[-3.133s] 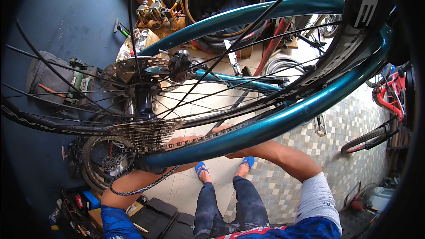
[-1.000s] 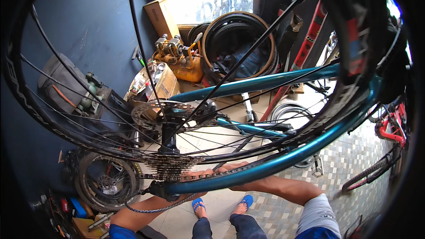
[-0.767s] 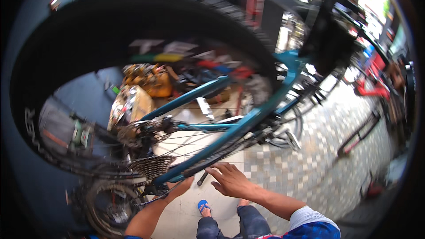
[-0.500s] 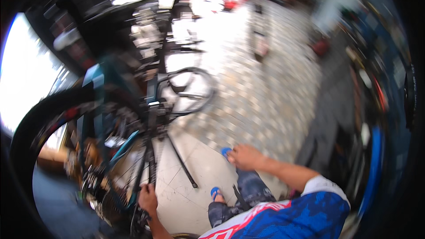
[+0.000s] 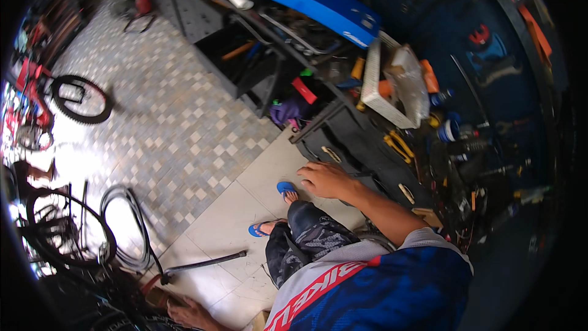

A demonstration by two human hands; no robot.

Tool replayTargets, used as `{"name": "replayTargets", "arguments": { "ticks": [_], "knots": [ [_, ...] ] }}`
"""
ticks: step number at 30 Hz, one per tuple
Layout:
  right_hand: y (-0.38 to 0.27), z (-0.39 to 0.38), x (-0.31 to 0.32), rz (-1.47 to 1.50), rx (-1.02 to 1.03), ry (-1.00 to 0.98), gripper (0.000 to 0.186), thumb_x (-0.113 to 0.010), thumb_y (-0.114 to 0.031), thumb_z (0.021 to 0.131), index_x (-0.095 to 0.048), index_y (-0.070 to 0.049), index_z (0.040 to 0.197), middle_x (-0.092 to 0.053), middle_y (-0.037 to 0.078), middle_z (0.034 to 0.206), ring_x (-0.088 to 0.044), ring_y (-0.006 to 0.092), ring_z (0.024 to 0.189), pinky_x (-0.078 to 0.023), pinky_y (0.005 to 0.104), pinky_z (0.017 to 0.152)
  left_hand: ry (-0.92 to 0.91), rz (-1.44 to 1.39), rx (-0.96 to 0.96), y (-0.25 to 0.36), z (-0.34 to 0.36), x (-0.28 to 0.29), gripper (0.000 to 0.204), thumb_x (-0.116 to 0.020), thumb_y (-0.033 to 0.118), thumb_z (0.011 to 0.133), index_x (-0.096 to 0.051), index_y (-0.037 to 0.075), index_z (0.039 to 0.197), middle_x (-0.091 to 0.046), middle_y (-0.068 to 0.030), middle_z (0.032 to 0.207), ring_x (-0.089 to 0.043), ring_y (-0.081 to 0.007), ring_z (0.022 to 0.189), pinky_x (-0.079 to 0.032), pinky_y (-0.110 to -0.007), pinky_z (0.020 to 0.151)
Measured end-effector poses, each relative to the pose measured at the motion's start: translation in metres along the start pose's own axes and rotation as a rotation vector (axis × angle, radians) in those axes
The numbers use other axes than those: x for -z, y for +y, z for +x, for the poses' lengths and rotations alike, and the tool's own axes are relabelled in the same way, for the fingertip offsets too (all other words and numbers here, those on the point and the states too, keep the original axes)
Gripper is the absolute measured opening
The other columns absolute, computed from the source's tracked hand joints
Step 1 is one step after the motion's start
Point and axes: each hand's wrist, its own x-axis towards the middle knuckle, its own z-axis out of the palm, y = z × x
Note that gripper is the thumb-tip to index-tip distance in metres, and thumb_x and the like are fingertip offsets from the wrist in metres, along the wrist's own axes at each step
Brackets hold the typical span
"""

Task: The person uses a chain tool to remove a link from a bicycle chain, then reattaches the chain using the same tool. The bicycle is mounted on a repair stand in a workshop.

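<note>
**Bike wheel (image 5: 139, 320) low, between seven and eight o'clock; left hand (image 5: 190, 315) just beside it**

Clock read from mid-view. Wheel cut by the lower edge: only a dark, lettered arc of rim shows, the rest lost in shadow. Left hand at seven o'clock, fingers bent toward the wheel. Cannot tell whether they touch or pinch anything.

Right hand (image 5: 327, 179) a little off centre, toward four o'clock: fingers loosely bent, not pressed together, nothing seen in them. Behind it, the black drawers (image 5: 351, 142). Blue box (image 5: 312, 1) at twelve, white tray (image 5: 371, 89) between one and two. Black bar (image 5: 205, 262) over the tiles at seven, grey coil (image 5: 136, 233) at eight.

Handling, my judgement: wheel likely light for its breadth, rim stiff, spokes the delicate part. Tyre should give good purchase; bare rim smoother, slick if greasy. Should turn freely if mounted. Best hold: tyre and outer rim, a palm on opposite edges, fingertips clear of spokes.
</note>
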Motion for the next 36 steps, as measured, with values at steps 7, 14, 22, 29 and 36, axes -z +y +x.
{"name": "replayTargets", "arguments": {
  "ticks": [7,14,22,29,36],
  "knots": [
    [0.119,-0.109,0.060,0.025,-0.273,0.546,0.022,-0.065,-0.020,0.093,-0.068,-0.010,0.112,-0.068,0.013,0.105,-0.066,0.0350,0.098,-0.054,0.0455,0.083,-0.346,-0.804,-0.557,0.219,-0.003,0.059,0.029,-0.075,0.021,0.087,-0.066,0.003,0.108,-0.058,-0.0218,0.130,-0.055,-0.0413,0.118,-0.044,-0.053,0.098],
    [0.245,-0.184,0.097,0.136,-0.659,0.634,0.023,-0.065,-0.013,0.093,-0.070,-0.009,0.115,-0.070,0.013,0.104,-0.069,0.0341,0.088,-0.056,0.0435,0.076,-0.461,-1.024,-0.905,0.364,-0.074,0.160,0.016,-0.074,0.017,0.088,-0.068,0.002,0.087,-0.067,-0.0171,0.116,-0.060,-0.0365,0.113,-0.042,-0.048,0.097],
    [0.284,-0.142,0.109,-0.008,-0.306,0.240,0.042,-0.064,-0.018,0.095,-0.063,-0.024,0.137,-0.073,0.013,0.106,-0.070,0.0352,0.093,-0.055,0.0456,0.082,-0.530,-0.786,-1.172,0.397,-0.116,0.218,0.041,-0.074,0.022,0.088,-0.065,0.012,0.126,-0.062,-0.0146,0.128,-0.061,-0.0346,0.115,-0.046,-0.047,0.095],
    [0.299,-0.146,0.117,0.007,-0.297,-0.007,0.048,-0.086,-0.027,0.073,-0.063,-0.004,0.108,-0.070,0.018,0.096,-0.068,0.0393,0.095,-0.052,0.0462,0.080,-0.662,-0.761,-1.092,0.374,-0.134,0.182,0.037,-0.071,0.024,0.090,-0.066,0.010,0.123,-0.066,-0.0170,0.119,-0.062,-0.0376,0.113,-0.048,-0.048,0.095],
    [0.321,-0.179,0.093,0.042,-0.286,0.304,0.020,-0.066,-0.001,0.081,-0.057,-0.001,0.098,-0.064,0.017,0.084,-0.066,0.0371,0.084,-0.051,0.0429,0.078,-0.725,-0.704,-1.096,0.372,-0.147,0.156,0.041,-0.063,0.034,0.095,-0.063,0.010,0.128,-0.065,-0.0164,0.119,-0.063,-0.0361,0.113,-0.048,-0.049,0.096]
  ]
}}
